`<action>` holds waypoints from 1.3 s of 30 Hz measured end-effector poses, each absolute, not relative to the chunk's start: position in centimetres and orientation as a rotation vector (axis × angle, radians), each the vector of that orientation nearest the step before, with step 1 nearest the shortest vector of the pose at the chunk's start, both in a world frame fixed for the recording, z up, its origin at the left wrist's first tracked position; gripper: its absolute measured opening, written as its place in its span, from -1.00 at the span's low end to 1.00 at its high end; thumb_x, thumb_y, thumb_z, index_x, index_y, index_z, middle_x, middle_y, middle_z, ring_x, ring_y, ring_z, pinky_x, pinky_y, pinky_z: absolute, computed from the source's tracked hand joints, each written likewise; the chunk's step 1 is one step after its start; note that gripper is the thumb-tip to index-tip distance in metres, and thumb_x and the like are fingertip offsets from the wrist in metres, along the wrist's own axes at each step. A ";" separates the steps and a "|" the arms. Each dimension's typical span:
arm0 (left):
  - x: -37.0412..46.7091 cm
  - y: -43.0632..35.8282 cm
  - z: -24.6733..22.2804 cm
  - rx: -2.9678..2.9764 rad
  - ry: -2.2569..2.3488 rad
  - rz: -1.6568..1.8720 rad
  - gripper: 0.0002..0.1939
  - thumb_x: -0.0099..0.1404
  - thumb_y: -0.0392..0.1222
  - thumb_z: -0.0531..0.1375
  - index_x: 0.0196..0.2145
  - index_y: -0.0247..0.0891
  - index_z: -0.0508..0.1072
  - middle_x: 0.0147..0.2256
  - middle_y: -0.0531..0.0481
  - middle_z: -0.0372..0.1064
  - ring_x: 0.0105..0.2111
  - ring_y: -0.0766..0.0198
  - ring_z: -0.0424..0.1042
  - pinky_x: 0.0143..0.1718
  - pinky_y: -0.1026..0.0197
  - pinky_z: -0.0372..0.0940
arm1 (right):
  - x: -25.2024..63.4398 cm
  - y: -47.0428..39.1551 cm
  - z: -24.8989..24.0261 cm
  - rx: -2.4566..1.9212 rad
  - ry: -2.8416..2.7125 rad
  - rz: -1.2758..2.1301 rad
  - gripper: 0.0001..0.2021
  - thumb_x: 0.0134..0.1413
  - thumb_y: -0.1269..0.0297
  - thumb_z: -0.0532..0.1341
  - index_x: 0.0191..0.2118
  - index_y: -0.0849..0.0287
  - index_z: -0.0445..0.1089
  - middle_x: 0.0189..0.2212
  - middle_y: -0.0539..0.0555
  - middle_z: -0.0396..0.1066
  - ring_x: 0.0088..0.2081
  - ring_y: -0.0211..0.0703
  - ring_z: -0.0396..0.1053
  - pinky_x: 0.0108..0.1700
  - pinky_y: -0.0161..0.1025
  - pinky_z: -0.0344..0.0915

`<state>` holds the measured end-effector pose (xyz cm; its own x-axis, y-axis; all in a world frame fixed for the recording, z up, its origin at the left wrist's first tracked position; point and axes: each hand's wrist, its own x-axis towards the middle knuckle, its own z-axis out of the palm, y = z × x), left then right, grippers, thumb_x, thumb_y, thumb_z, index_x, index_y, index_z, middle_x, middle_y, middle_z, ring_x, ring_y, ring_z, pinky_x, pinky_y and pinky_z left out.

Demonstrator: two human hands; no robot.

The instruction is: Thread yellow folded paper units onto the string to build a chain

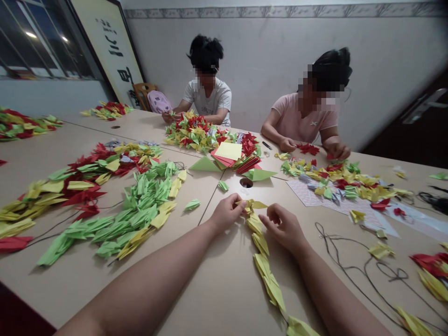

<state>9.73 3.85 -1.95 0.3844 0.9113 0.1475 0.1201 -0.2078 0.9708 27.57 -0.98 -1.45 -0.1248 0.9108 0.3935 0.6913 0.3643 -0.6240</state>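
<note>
L hand [229, 213] w/ yellow paper strand [268, 275]

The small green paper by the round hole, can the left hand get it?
Probably yes. The small green paper lies just beyond the left hand, and I see nothing between them. But its fingers are pinching the yellow paper chain, so they'd likely have to let go first.

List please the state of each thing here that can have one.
Left hand: pinching the far end of the yellow strand.
Right hand: fingers curled, beside that end.
Yellow strand: strung, stretched toward the viewer.
Green folded pieces: bunched together.
Yellow square sheet: flat, unfolded.
Dark cord at right: loose, looped.
</note>
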 end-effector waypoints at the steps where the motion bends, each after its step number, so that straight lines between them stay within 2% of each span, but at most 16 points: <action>1: 9.7 3.9 -2.1 1.638 0.950 0.959 -0.73 0.17 -0.01 0.06 -0.49 -0.28 0.22 -0.51 0.02 0.34 -0.47 0.28 0.38 -0.42 0.26 0.25 | 27.6 -1.1 -1.3 -1.382 -1.965 0.335 -0.77 -0.01 0.15 0.12 -0.53 0.13 0.11 -0.61 -0.08 0.11 -0.57 -0.32 0.07 -0.51 -0.34 0.06; 5: 9.8 4.0 -2.6 1.652 0.944 0.923 -0.75 0.18 -0.01 0.05 -0.46 -0.27 0.21 -0.49 0.03 0.35 -0.43 0.24 0.42 -0.43 0.25 0.29 | 27.3 -1.5 -1.0 -1.392 -2.172 0.356 -0.79 -0.06 0.12 0.15 -0.36 0.15 0.22 -0.52 -0.02 0.24 -0.52 -0.28 0.16 -0.48 -0.34 0.10; 8: 9.9 4.1 -2.7 1.647 0.932 0.912 -0.75 0.18 -0.01 0.05 -0.45 -0.26 0.20 -0.49 0.03 0.33 -0.41 0.22 0.42 -0.42 0.22 0.32 | 27.0 -1.5 -1.0 -1.407 -2.231 0.416 -0.75 -0.08 0.13 0.17 -0.27 0.13 0.23 -0.52 -0.03 0.24 -0.51 -0.27 0.18 -0.49 -0.34 0.10; 12: 9.9 3.9 -2.5 1.615 0.861 0.881 -0.74 0.18 0.00 0.06 -0.44 -0.26 0.19 -0.46 0.04 0.30 -0.39 0.22 0.42 -0.39 0.18 0.34 | 27.0 -1.4 -1.2 -1.379 -2.224 0.433 -0.87 -0.05 0.21 0.13 -0.35 0.12 0.22 -0.55 -0.06 0.21 -0.53 -0.30 0.15 -0.51 -0.36 0.08; 15: 9.9 3.9 -2.4 1.583 0.810 0.839 -0.74 0.19 0.01 0.05 -0.42 -0.27 0.18 -0.43 0.03 0.30 -0.37 0.23 0.42 -0.36 0.16 0.35 | 27.1 -1.3 -1.4 -1.363 -2.205 0.464 -0.87 -0.05 0.21 0.13 -0.43 0.14 0.20 -0.57 -0.06 0.19 -0.55 -0.31 0.13 -0.52 -0.36 0.07; 25: 9.9 4.1 -2.2 1.722 0.885 0.886 -0.81 0.23 -0.10 0.01 -0.41 -0.28 0.20 -0.36 -0.02 0.31 -0.34 0.27 0.36 -0.29 0.19 0.30 | 27.1 -1.3 -1.2 -1.267 -2.036 0.802 -0.77 -0.07 0.12 0.18 -0.33 0.17 0.32 -0.55 -0.04 0.21 -0.54 -0.31 0.15 -0.51 -0.35 0.12; 28: 9.9 4.2 -2.5 1.765 0.927 0.914 -0.82 0.25 -0.11 -0.02 -0.37 -0.28 0.21 -0.33 -0.03 0.31 -0.33 0.28 0.36 -0.30 0.21 0.28 | 27.0 -1.3 -1.2 -1.247 -1.972 0.887 -0.76 -0.08 0.11 0.19 -0.34 0.18 0.33 -0.55 -0.04 0.22 -0.54 -0.31 0.13 -0.51 -0.35 0.10; 33: 9.9 4.2 -2.6 1.888 1.058 0.939 -0.83 0.27 -0.12 -0.06 -0.41 -0.25 0.19 -0.43 0.03 0.29 -0.40 0.29 0.34 -0.38 0.25 0.23 | 26.9 -1.3 -1.4 -1.191 -1.778 1.090 -0.75 -0.11 0.11 0.22 -0.35 0.18 0.32 -0.49 0.00 0.27 -0.49 -0.28 0.18 -0.47 -0.33 0.13; 39: 9.8 4.1 -2.1 2.074 1.180 0.901 -0.88 0.25 -0.20 -0.04 -0.41 -0.24 0.21 -0.39 0.01 0.30 -0.35 0.26 0.29 -0.30 0.22 0.19 | 26.8 -1.3 -1.0 -1.178 -1.548 1.173 -0.74 -0.14 0.07 0.23 -0.38 0.16 0.33 -0.49 -0.01 0.30 -0.43 -0.25 0.25 -0.39 -0.30 0.20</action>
